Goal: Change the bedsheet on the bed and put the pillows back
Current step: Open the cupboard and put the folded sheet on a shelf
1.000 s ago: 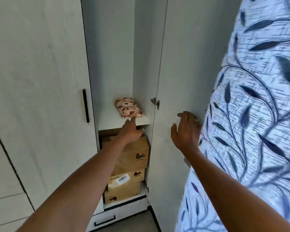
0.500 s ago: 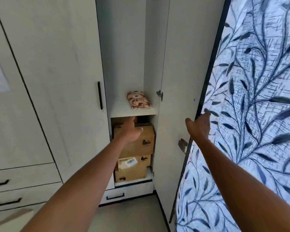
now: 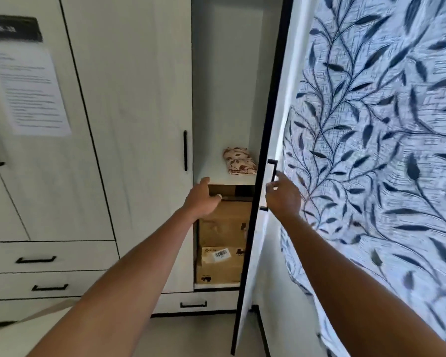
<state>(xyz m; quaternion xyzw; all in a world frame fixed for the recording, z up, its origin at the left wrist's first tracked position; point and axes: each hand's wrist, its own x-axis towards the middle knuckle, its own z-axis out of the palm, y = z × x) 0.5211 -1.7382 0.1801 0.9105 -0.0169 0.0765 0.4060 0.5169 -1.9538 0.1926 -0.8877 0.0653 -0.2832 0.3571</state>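
Observation:
A folded cream cloth with brown leaf print [image 3: 240, 162] lies on a white shelf [image 3: 214, 173] inside the open wardrobe compartment. My left hand [image 3: 202, 199] reaches toward the shelf's front edge just below the cloth, fingers relaxed and holding nothing, thumb up near the edge. My right hand [image 3: 282, 195] has its fingers curled round the black handle [image 3: 272, 168] of the wardrobe door [image 3: 252, 253], which stands partly swung across the opening. No bed or pillow is in view.
Brown cardboard boxes [image 3: 223, 243] are stacked under the shelf. A white curtain with blue leaf pattern [image 3: 384, 150] hangs at the right beside the door. A closed wardrobe door carries a printed paper [image 3: 29, 91]; drawers [image 3: 44, 258] sit at lower left.
My right hand moved from the door's inner face round its edge onto the handle, and the door has swung across the opening. My left hand dropped from the cloth to below the shelf edge.

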